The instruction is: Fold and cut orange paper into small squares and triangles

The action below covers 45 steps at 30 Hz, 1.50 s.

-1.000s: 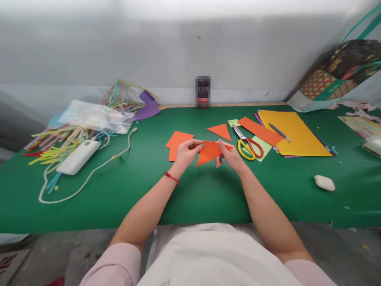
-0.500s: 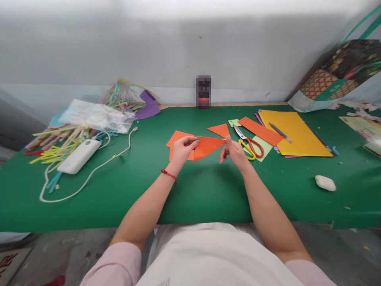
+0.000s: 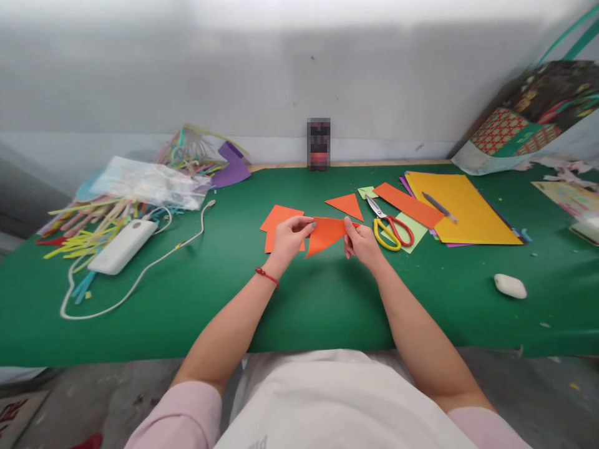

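An orange triangular piece of paper (image 3: 325,236) is stretched between my two hands, just above the table. My left hand (image 3: 291,238) pinches its upper left corner. My right hand (image 3: 362,242) grips it towards the right end, thumb on top. Beneath and beside my left hand lie orange paper squares (image 3: 276,216), partly covered by it. A smaller orange paper triangle (image 3: 347,205) rests just beyond my right hand. Scissors (image 3: 387,223) with red and yellow handles lie to the right of that hand, on a light green sheet (image 3: 415,237).
To the right are an orange strip (image 3: 408,206), stacked coloured paper (image 3: 472,212) with a pen (image 3: 438,206), and a white case (image 3: 510,286). On the left sit a white power bank (image 3: 122,247) with cable and a heap of paper strips (image 3: 84,234). A pixelated object (image 3: 319,143) stands at the back.
My right hand has slid slightly left along the orange paper triangle, so more of its tip sticks out past the fingers. My left hand still pinches the other corner.
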{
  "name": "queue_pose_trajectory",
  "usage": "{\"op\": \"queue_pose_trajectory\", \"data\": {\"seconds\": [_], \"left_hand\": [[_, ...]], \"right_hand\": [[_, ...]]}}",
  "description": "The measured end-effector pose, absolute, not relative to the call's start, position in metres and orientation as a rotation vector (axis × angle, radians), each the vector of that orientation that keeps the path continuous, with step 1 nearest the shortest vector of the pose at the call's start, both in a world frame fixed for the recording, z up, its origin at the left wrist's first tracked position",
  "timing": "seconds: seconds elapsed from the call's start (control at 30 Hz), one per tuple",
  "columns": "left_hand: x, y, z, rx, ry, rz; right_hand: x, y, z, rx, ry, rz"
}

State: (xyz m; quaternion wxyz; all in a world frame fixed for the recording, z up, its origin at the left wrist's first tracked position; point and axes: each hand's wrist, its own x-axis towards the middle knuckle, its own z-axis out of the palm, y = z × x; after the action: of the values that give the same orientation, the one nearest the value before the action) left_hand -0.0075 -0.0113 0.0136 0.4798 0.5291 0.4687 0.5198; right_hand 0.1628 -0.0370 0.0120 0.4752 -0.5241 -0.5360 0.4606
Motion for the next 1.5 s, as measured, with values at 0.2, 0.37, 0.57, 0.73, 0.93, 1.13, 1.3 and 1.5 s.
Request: {"op": "queue_pose_trajectory", "data": {"seconds": [0.2,0.37,0.57,0.73,0.93,1.13,1.3,1.5], "left_hand": [[-0.009,-0.011,0.014,1.281,1.146,1.276],[-0.009,-0.010,0.014,1.268,1.155,1.272],[-0.009,-0.010,0.013,1.302,1.123,1.293],[-0.004,-0.012,0.009,1.357,1.074,1.263],[-0.002,-0.014,0.008,1.380,1.065,1.277],[-0.002,-0.015,0.010,1.398,1.060,1.295],[-0.002,-0.017,0.012,1.413,1.075,1.328],[-0.003,-0.015,0.011,1.425,1.086,1.351]], "right_hand": [[0.167,-0.037,0.011,-1.225,-1.258,1.070],[0.168,-0.035,0.010,-1.236,-1.246,1.040],[0.162,-0.037,0.013,-1.172,-1.298,1.167],[0.154,-0.040,0.010,-1.163,-1.261,1.081],[0.155,-0.039,0.008,-1.134,-1.243,1.084],[0.150,-0.043,0.009,-1.074,-1.303,1.182],[0.141,-0.048,0.005,-1.075,-1.456,1.323],[0.136,-0.047,0.000,-1.083,-1.477,1.376]]}}
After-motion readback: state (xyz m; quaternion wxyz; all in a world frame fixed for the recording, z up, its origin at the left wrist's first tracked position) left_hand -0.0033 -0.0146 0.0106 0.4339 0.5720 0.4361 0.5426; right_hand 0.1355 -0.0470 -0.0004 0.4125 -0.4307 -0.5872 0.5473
